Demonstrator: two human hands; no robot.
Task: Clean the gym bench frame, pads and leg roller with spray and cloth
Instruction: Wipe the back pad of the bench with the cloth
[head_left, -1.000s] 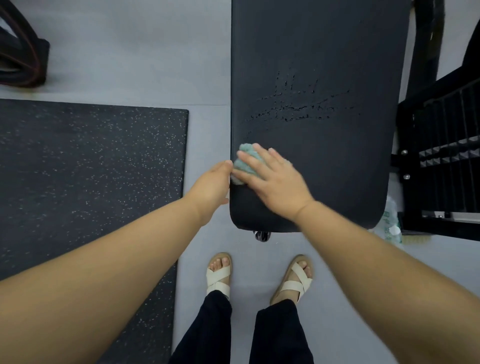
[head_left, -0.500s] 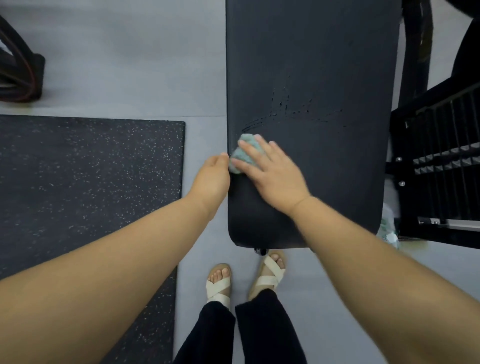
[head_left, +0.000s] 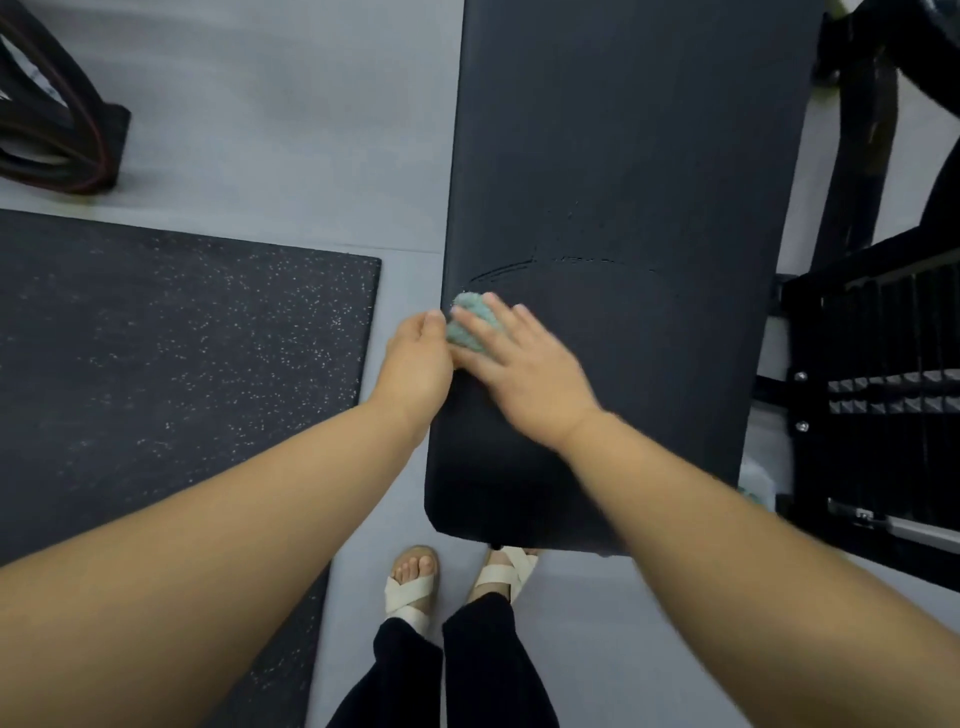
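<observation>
I see right hand (head_left: 524, 374) flat, fingers spread, pressing green cloth (head_left: 470, 319) on black pad (head_left: 623, 156), by left edge. Cloth has moved up pad; drops wiped, only thin wet line (head_left: 519, 267) left. Left hand (head_left: 415, 358) at pad edge, grip hidden, cannot tell. Upper pad comes next, I think

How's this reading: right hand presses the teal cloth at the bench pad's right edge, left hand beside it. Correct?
Not quite. The head view shows the right hand pressing the teal cloth at the bench pad's left edge, not its right. The left hand is beside it.
</observation>
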